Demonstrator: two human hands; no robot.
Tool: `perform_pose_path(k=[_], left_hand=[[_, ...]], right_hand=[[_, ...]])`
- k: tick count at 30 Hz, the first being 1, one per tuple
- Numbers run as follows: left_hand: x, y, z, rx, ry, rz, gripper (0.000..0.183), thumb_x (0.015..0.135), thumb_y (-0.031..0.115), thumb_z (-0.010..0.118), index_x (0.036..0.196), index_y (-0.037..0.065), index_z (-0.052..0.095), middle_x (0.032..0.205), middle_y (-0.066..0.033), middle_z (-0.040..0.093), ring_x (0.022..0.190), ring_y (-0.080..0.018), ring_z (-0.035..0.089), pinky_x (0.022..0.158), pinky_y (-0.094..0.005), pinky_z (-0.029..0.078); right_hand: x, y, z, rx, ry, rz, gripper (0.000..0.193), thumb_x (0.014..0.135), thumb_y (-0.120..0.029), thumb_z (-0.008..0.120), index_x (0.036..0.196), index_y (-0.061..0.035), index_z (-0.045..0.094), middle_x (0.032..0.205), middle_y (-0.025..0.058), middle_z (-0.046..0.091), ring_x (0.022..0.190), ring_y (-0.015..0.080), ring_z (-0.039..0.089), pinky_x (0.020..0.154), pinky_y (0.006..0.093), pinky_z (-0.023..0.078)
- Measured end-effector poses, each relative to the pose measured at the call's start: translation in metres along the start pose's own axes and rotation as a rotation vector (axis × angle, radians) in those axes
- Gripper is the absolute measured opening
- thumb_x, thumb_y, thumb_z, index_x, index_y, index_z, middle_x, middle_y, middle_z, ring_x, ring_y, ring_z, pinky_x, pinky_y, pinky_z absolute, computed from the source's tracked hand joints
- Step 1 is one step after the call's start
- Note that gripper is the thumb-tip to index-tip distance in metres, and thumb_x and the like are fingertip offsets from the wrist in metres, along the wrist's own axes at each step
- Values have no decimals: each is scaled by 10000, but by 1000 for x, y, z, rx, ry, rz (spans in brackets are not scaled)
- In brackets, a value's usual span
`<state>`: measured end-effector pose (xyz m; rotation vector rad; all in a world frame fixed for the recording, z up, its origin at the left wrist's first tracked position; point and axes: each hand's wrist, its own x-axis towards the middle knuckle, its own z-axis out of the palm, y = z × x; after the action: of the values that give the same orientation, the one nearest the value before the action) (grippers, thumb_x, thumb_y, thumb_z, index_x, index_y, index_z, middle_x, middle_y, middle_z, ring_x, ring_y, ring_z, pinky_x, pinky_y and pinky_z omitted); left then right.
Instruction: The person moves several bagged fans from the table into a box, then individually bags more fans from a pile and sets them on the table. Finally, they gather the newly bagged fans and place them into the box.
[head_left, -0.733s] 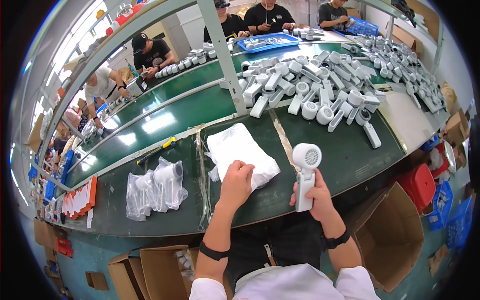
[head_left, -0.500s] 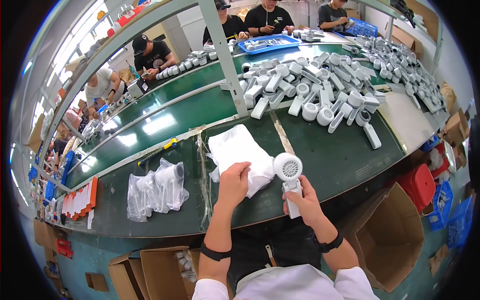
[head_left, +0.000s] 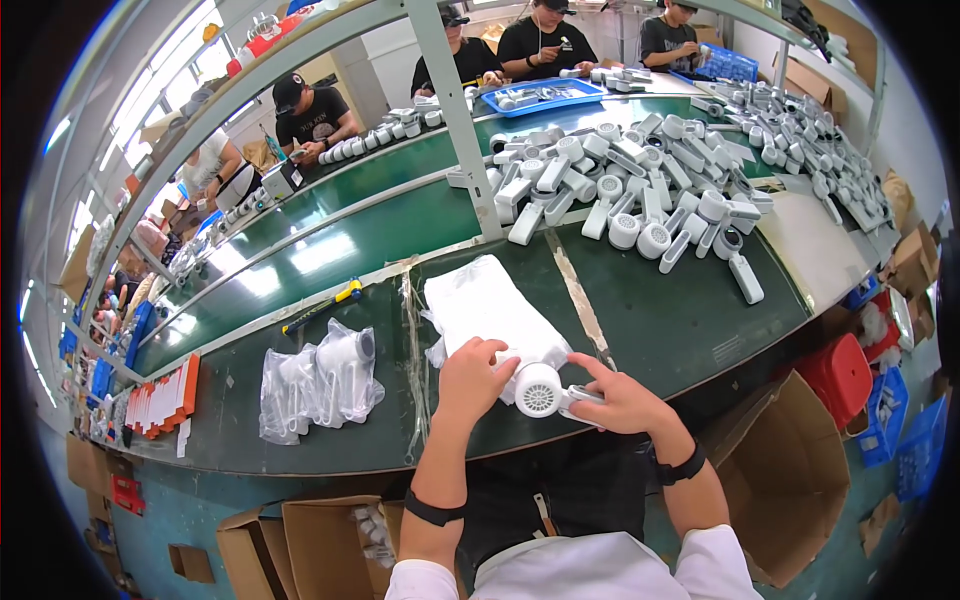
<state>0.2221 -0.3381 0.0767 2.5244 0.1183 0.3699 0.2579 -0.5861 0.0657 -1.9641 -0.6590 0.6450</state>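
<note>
My right hand [head_left: 622,400] grips a white handheld fan [head_left: 539,391] by its handle, index finger stretched toward the bags. The fan's round grille faces up, and its head is at the near edge of a stack of white plastic bags [head_left: 490,305]. My left hand [head_left: 474,382] is at that same edge, thumb and fingers closed on the top bag beside the fan head. Whether any of the fan is inside the bag I cannot tell. To the left lie several bagged fans [head_left: 345,372] in clear plastic.
A large heap of loose fans [head_left: 640,185] covers the bench's far right. A yellow-and-black tool [head_left: 322,305] and an orange box of white strips [head_left: 165,405] lie left. A metal post [head_left: 455,120] rises ahead. Open cartons [head_left: 780,470] stand below. Several people work across the belt [head_left: 300,250].
The fan has moved left and nearer to me, its head now against the bags' near edge. My left hand has shifted slightly nearer and right, to the fan head.
</note>
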Motion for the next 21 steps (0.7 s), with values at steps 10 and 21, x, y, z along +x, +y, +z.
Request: perform_pose_path(k=[10, 21], left_hand=[[-6, -2, 10, 223, 39, 266, 236, 763, 240, 759, 953, 106, 718, 856, -69, 659, 853, -274, 636, 709, -379, 523], [0, 2, 7, -406, 36, -39, 266, 797, -10, 609, 1049, 10, 691, 908, -87, 699, 751, -133, 623, 679, -259, 506]], right_hand=[[-20, 3, -19, 118, -67, 82, 715, 821, -254, 660, 1441, -78, 350, 826, 107, 684, 575, 154, 590, 592, 289, 491], [-4, -6, -8, 9, -62, 1, 881, 828, -304, 648, 1526, -74, 163, 865, 158, 699, 721, 272, 653, 715, 333, 499]])
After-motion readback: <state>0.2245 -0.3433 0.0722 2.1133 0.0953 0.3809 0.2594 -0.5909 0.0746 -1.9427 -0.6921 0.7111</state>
